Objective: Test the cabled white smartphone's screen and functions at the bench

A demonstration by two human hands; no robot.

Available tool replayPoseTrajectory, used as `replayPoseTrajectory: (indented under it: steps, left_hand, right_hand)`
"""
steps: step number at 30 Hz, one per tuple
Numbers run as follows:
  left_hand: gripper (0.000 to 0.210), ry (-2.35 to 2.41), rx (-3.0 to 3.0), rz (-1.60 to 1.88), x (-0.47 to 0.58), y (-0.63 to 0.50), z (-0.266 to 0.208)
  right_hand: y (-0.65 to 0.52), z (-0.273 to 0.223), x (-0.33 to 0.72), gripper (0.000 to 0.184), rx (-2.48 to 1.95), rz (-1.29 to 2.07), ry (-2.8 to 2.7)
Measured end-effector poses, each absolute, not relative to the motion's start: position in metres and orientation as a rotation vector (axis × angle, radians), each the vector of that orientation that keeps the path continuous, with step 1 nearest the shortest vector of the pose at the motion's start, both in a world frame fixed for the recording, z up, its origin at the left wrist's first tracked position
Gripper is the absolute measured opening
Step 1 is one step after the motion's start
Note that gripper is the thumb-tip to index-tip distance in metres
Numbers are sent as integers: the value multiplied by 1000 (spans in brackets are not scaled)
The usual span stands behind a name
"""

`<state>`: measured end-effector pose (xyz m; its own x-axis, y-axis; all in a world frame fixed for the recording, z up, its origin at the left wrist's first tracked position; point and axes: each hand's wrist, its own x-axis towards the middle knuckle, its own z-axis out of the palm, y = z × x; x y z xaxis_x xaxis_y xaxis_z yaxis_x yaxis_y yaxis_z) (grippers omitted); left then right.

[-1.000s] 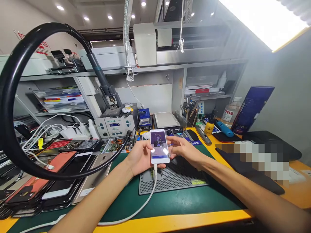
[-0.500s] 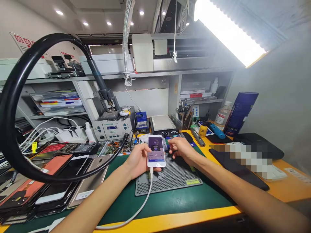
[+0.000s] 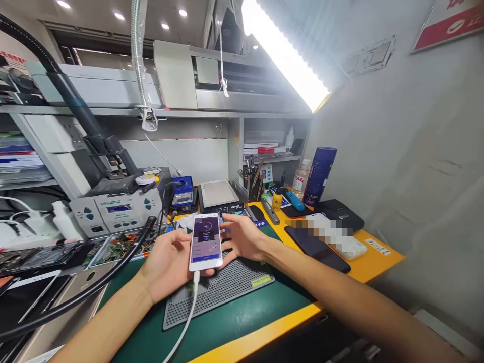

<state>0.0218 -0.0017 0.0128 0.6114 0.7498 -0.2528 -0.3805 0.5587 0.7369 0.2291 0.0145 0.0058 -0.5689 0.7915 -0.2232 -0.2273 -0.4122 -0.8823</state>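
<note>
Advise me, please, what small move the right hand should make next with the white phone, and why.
I would probably bring a fingertip of the right hand lightly over the screen of the white phone: the screen is lit, the left hand supports the phone, and the right hand is open beside the phone's right edge, with no finger over the glass.
</note>
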Motion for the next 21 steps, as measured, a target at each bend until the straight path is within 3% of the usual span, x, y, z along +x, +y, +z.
replayPoseTrajectory:
  steps: [10,21]
  left_hand:
    - [52,588,682,654,20,4,12]
    - [63,508,619,577,15,8,9]
  right_hand:
    - [5,13,231,38,-583,2183,-1003]
    - [4,15,237,46,-389,2303,-919]
